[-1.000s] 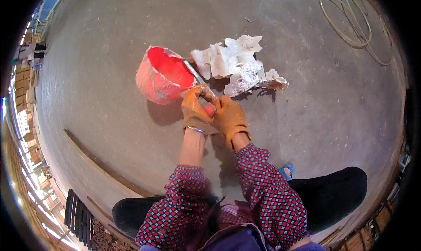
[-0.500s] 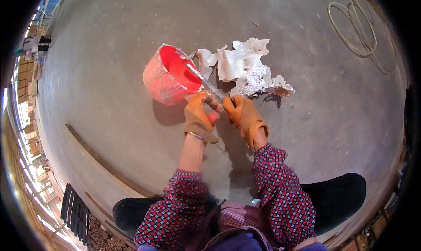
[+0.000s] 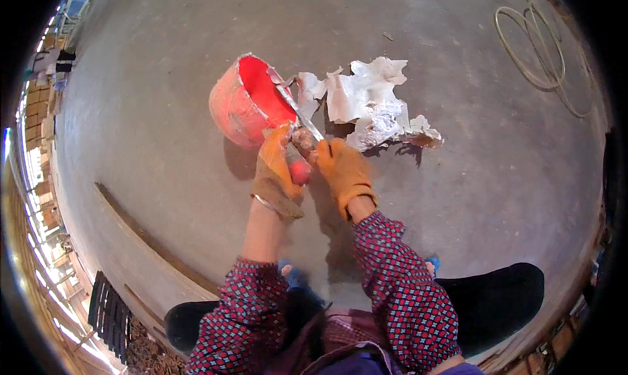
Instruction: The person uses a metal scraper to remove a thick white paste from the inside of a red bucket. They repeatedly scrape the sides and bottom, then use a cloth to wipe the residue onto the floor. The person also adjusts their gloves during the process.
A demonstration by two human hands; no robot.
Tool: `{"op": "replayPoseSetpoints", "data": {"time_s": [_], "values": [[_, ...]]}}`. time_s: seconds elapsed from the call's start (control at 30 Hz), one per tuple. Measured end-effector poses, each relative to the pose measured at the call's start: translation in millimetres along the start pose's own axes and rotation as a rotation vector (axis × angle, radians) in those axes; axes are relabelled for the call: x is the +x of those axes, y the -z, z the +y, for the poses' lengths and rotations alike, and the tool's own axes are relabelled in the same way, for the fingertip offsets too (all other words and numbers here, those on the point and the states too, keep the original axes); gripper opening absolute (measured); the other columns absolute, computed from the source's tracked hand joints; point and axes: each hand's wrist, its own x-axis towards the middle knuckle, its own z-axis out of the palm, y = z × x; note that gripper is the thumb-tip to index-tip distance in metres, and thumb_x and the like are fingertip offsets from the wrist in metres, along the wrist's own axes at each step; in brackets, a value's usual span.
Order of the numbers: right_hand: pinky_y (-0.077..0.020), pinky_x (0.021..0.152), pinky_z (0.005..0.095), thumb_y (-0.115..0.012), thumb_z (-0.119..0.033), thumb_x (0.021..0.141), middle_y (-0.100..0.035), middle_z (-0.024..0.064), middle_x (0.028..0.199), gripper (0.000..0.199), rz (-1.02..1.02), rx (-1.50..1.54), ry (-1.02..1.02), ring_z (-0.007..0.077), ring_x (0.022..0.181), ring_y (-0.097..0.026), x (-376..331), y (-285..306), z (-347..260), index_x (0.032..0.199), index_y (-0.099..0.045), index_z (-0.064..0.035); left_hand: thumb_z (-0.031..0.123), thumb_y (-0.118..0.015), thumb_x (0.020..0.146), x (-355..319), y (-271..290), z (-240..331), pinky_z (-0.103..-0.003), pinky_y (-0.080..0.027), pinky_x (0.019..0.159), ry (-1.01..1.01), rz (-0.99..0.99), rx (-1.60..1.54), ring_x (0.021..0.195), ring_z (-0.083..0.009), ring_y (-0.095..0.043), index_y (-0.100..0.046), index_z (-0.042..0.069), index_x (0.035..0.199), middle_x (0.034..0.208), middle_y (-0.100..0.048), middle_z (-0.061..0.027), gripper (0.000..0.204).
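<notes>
A red bucket [image 3: 243,103] lies tilted on its side on a grey concrete floor, its open mouth facing right. My left hand [image 3: 275,172], in an orange glove, grips the red handle of a trowel [image 3: 297,123] whose grey blade reaches up across the bucket's rim. Just right of it, my right hand [image 3: 345,172], also gloved, touches the trowel near where blade meets handle. Past my hands lies a crumpled, torn white paper sack [image 3: 373,100] with grey powder on it.
A coil of pale wire [image 3: 540,51] lies at the far right. A long wooden plank [image 3: 154,244] runs diagonally at the lower left, with a dark slatted object [image 3: 108,313] beyond it. My dark trouser legs [image 3: 490,306] spread across the bottom.
Both hands have shifted slightly right and apart. The bucket has tipped further, its mouth facing more to the right, and the trowel blade now rests across its rim.
</notes>
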Motion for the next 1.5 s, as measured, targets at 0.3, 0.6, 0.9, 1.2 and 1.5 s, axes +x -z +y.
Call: {"op": "replayPoseSetpoints", "data": {"time_s": [0.3, 0.6, 0.9, 1.2, 1.5], "values": [[-0.047, 0.069, 0.0475, -0.047, -0.039, 0.087, -0.063, 0.0228, 0.081, 0.04, -0.022, 0.234, -0.075, 0.0425, 0.079, -0.06, 15, -32, -4, 0.079, -0.064, -0.0028, 0.027, -0.053, 0.088, 32, 22, 14, -0.026, -0.045, 0.048, 0.088, -0.097, -0.068, 0.055, -0.0119, -0.049, -0.049, 0.01, 0.087, 0.066, -0.049, 0.0026, 0.018], [-0.0449, 0.066, 0.0478, -0.047, -0.038, 0.085, -0.062, 0.0238, 0.081, 0.042, -0.201, 0.497, -0.184, 0.0435, 0.074, -0.059, 11, -35, -14, 0.077, -0.063, 0.0009, 0.024, -0.051, 0.09, 22, 16, 24, -0.029, -0.049, 0.056, 0.03, -0.135, -0.129, 0.061, -0.0134, -0.053, -0.052, 0.011, 0.088, 0.07, -0.052, 0.002, 0.014], [-0.0483, 0.068, 0.0472, -0.046, -0.04, 0.086, -0.063, 0.0223, 0.079, 0.04, -0.049, 0.0, 0.02, 0.0415, 0.078, -0.061, -4, -2, -13, 0.079, -0.063, -0.0036, 0.03, -0.051, 0.089, 10, 30, 29, -0.024, -0.051, 0.054, 0.103, -0.103, 0.02, 0.057, -0.0111, -0.054, -0.054, 0.012, 0.087, 0.064, -0.052, 0.0048, 0.019], [-0.0499, 0.069, 0.0462, -0.048, -0.038, 0.089, -0.065, 0.0185, 0.079, 0.036, 0.024, -0.071, 0.091, 0.0362, 0.077, -0.064, 11, -19, -7, 0.079, -0.064, -0.0067, 0.029, -0.051, 0.088, 22, 24, 12, -0.022, -0.047, 0.049, 0.08, 0.009, -0.015, 0.052, -0.0082, -0.048, -0.053, 0.011, 0.084, 0.061, -0.048, 0.0067, 0.019], [-0.0476, 0.064, 0.0465, -0.049, -0.04, 0.087, -0.063, 0.0208, 0.075, 0.041, -0.248, 0.32, -0.173, 0.0396, 0.072, -0.062, -3, -11, 2, 0.076, -0.062, -0.0027, 0.028, -0.053, 0.088, 6, 31, 11, -0.025, -0.046, 0.051, 0.096, -0.061, -0.079, 0.056, -0.0098, -0.051, -0.056, 0.007, 0.09, 0.068, -0.052, 0.0051, 0.021]]}}
